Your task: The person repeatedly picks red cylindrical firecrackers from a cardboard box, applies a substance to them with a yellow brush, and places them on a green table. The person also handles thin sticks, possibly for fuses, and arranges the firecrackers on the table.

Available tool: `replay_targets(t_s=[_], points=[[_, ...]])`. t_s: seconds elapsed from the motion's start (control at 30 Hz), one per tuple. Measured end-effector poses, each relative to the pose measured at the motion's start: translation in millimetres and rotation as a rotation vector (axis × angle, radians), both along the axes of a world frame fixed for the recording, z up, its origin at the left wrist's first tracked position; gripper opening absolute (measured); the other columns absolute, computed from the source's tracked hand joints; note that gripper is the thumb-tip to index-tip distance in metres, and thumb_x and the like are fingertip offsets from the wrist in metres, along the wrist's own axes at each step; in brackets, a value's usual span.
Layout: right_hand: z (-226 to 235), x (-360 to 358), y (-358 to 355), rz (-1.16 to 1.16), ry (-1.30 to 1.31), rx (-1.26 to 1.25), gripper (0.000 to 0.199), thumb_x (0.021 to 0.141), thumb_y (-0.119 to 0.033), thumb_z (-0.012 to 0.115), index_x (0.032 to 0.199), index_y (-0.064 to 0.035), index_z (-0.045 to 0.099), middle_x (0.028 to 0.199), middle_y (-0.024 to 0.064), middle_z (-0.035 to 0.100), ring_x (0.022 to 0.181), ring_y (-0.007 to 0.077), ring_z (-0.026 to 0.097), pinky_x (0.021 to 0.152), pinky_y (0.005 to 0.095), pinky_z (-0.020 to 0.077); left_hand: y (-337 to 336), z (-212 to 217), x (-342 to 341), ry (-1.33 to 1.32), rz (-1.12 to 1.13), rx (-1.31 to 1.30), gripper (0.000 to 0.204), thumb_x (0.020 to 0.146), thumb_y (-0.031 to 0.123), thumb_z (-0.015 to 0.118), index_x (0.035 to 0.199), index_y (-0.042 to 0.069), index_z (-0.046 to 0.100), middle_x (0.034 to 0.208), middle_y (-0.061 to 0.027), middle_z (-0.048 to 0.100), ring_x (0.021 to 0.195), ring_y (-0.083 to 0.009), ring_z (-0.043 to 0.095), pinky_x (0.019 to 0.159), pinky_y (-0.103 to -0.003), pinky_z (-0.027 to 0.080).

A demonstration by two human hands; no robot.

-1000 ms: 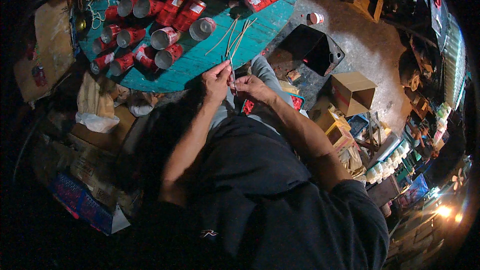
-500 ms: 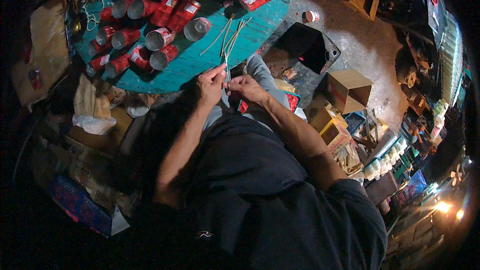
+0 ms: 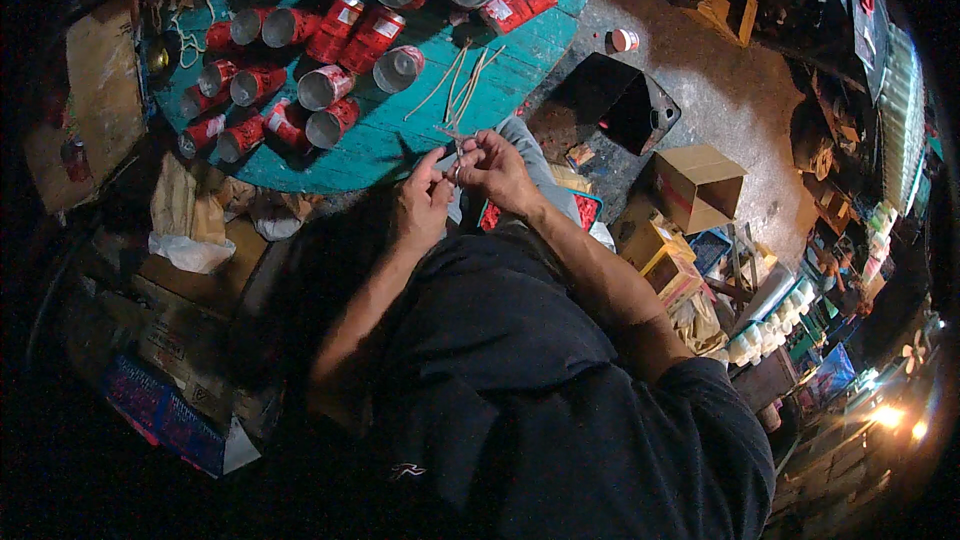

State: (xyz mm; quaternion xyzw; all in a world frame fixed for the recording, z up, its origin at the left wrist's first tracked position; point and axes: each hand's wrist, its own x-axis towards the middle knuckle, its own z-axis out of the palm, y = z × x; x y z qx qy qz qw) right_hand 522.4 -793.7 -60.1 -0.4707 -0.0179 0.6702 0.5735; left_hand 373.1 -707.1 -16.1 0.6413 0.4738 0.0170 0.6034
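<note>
1. Pinching thin pale sticks [image 3: 458,105] between both hands, we work just above the middle of the frame, at the near edge of the teal table [image 3: 560,35].
2. Our left hand [image 3: 422,202] has its fingers curled, fingertips closed on the lower ends of the sticks.
3. Our right hand [image 3: 495,168] sits just beside it, touching, thumb and fingers nipped shut on the same bundle.
4. From our grip the sticks fan up and away over the tabletop.
5. Red cans [image 3: 330,60] lie on their sides and stand open-mouthed across the table, upper left of the sticks.
6. At right of centre, a cardboard box [image 3: 700,180] sits on the floor.
</note>
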Motion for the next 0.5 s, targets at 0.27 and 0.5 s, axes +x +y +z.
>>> replay_targets(t_s=[0.27,0.5], points=[[-21.0,67.8,37.0,-0.121,-0.243,0.042,0.030,0.088,0.007,0.065,0.108,-0.0036,0.046,0.088,0.0069,0.063,0.088,0.0213,0.069,0.080,0.0332,0.0548,0.2,-13.3,-0.4,0.075,0.041,-0.090,0.021,0.093,0.011,0.061,0.108,-0.004,0.063,0.077,-0.0032,0.063,0.061,-0.0106,0.059,0.060,-0.026,0.049],[-15.1,95.6,57.1,-0.076,-0.314,0.016,0.032,0.087,0.007,0.065,0.112,-0.0001,0.046,0.088,0.0093,0.065,0.087,0.0219,0.069,0.079,0.0322,0.0552,2.6,-47.5,20.2,-0.034,0.290,-0.040,0.031,0.092,0.017,0.065,0.117,-0.001,0.061,0.088,-0.0050,0.063,0.068,-0.0090,0.058,0.059,-0.023,0.050]])
